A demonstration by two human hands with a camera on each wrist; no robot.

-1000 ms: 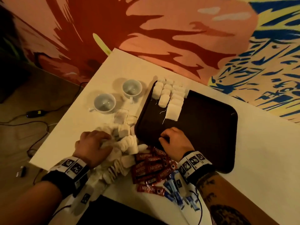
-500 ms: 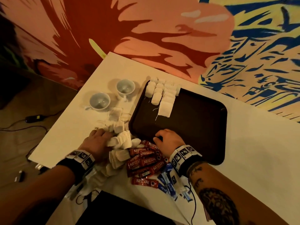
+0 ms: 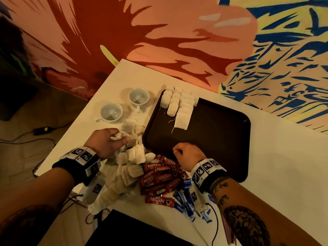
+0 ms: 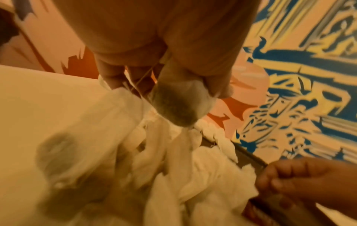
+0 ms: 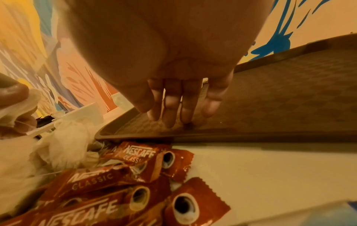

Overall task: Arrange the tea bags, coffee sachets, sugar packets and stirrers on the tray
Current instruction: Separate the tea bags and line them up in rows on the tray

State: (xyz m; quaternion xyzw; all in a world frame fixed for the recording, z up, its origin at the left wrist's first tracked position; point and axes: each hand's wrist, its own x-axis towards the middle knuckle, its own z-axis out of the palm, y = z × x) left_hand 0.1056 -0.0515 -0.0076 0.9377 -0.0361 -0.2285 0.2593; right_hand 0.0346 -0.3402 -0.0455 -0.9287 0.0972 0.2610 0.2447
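Observation:
My left hand (image 3: 122, 138) pinches a white tea bag (image 4: 179, 107) with its string trailing, lifted just above the loose tea bag pile (image 3: 131, 162) at the tray's near-left corner. The dark brown tray (image 3: 221, 139) carries neat rows of tea bags (image 3: 179, 105) at its far-left corner. My right hand (image 3: 177, 150) rests its fingertips (image 5: 173, 119) on the tray's near edge and holds nothing. Red Nescafe coffee sachets (image 3: 159, 176) lie heaped in front of the tray, with blue sugar packets (image 3: 186, 197) beside them. Thin red stirrers (image 3: 229, 233) show under my right forearm.
Two white cups (image 3: 111, 112) (image 3: 139, 96) stand on the white table (image 3: 284, 166) left of the tray. A painted wall runs behind the table. Cables and a dark device (image 3: 41, 130) lie on the floor to the left.
My left hand has come up out of the tea bag pile with one bag pinched and shifted toward the tray. The right hand has stayed on the tray's edge.

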